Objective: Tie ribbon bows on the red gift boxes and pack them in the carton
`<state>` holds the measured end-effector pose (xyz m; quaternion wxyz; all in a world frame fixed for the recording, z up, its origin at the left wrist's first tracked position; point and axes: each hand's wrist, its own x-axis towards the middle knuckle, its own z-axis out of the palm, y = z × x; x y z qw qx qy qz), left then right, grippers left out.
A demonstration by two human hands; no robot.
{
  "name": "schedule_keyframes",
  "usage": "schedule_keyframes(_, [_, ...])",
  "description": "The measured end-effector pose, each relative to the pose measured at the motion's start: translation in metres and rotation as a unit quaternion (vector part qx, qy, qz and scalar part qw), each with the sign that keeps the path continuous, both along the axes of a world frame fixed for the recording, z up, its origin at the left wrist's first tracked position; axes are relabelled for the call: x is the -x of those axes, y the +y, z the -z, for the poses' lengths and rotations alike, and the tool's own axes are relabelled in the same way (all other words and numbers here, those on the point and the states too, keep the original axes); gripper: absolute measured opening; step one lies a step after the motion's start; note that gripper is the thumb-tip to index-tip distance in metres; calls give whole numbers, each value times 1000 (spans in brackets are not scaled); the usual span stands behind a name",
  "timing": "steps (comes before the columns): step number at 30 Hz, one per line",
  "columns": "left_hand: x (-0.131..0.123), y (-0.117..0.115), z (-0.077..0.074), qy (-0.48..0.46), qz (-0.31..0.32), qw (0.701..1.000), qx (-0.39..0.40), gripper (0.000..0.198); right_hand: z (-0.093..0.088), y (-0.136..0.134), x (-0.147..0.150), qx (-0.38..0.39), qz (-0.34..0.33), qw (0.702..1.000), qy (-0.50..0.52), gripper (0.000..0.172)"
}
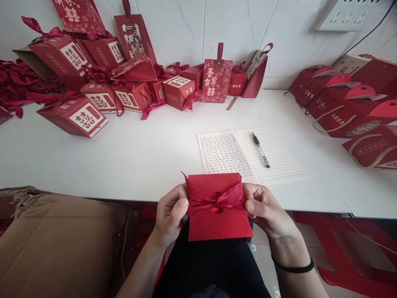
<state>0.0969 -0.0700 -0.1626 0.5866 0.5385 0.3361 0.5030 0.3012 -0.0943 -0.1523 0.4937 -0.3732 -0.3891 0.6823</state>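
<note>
A red paper gift box [221,227] is over my lap at the table's front edge, its flat top facing me. Around its middle runs a dark red satin ribbon [201,198], knotted at the centre above a small round cut-out. My left hand [172,213] is closed at the box's left side, thumb and fingers pinching the ribbon there. On the right side, my right hand [268,209] pinches the ribbon's other part between thumb and fingers, against the box edge. A pointed ribbon tip sticks up beside the left fingers. The undersides of the box and the fingertips are hidden.
An open notebook [223,155] with a pen [260,149] lies behind the box. Red gift boxes [180,92] line the wall, and bags with rope handles [335,120] stand right. Loose ribbons [25,87] pile up left. A cardboard carton [62,244] and red stool [335,248] flank me.
</note>
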Motion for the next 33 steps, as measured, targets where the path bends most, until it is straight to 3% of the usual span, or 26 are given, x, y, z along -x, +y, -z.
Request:
schedule_keyframes(11, [-1,7,-4,21,-36,998,39,43,-2,-3,5,-8,39,999,12,47])
schedule_keyframes(15, [1,17,-12,42,-47,996,64,40,-2,-16,20,14,88,996,-1,47])
schedule_keyframes(19, [3,19,-17,48,-103,989,95,38,-1,-32,44,29,159,987,-2,46])
schedule_keyframes(24, [6,3,-8,-10,-146,989,25,55,3,-39,62,31,211,977,-3,44])
schedule_keyframes(28, [6,-13,-7,35,-118,991,-49,72,3,-38,75,4,211,977,-17,42])
schedule_keyframes(33, [6,-11,-18,97,-135,986,5,58,5,-43,81,-44,158,985,-45,42])
